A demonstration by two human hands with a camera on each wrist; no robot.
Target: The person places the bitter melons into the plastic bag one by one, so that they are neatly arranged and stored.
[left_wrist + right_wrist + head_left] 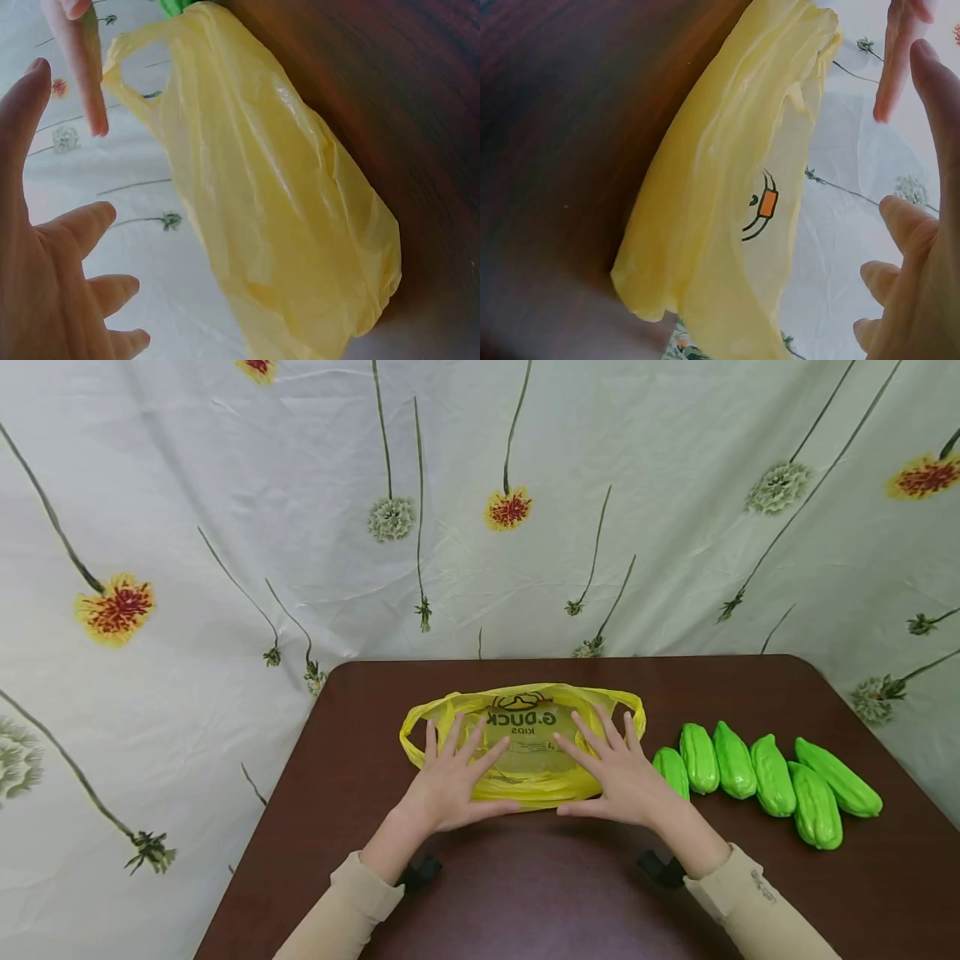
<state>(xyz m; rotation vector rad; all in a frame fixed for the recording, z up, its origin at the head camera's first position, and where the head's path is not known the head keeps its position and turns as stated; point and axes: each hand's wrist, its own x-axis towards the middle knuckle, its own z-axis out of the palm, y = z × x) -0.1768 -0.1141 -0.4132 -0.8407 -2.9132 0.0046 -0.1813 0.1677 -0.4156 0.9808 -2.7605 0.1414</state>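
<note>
A yellow plastic carrier bag (525, 789) stands on the dark brown table with its mouth spread wide and its two loop handles out to the sides. Printed lettering shows through on its inner far wall. Above the near side of the bag, my left hand (450, 781) is held with fingers spread and straight. Mirroring it on the other side, my right hand (626, 777) also has its fingers spread. Both wrist views show the bag (262, 187) apart from the fingers, and neither hand holds anything.
Several bright green ridged vegetables, like bitter melons (735, 760), lie in a loose row on the table's right side. The dark wooden table (540, 893) reaches back to a white cloth (300, 485) printed with flowers.
</note>
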